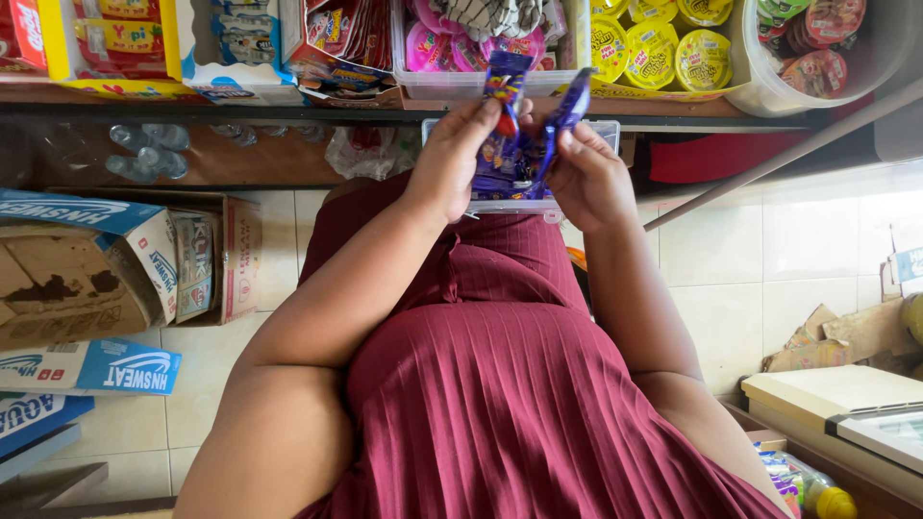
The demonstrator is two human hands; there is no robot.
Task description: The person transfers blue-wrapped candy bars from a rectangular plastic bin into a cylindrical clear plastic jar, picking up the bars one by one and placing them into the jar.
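Largest below our hands is the maroon ribbed dress (500,404), filling the lower middle of the view, with both our bare arms rising from it toward the shelf. To the left of our left hand, and lower, a stack of cardboard cartons (87,279) sits on the tiled floor; we count at least three with blue and white printed sides, though their edges overlap too much for a firm count. Above both hands runs the shelf (288,108), carrying open display boxes of snacks. Above and to the right of our right hand we count five yellow round tubs (654,53) in view in one tray, and further right one white bucket (865,72) of small red and green packs. Directly under and behind our hands lies one clear plastic container (510,204), holding more purple packets than we can count.

Our left hand (452,159) is closed around one purple snack packet (505,86), pinching it upright between thumb and fingers. Our right hand (586,178) grips a second purple packet (569,106), tilted toward the first, the two just beside each other above the container. Below and right of our right hand, one yellow-capped bottle (822,495) lies low near a cream-coloured box (827,394).
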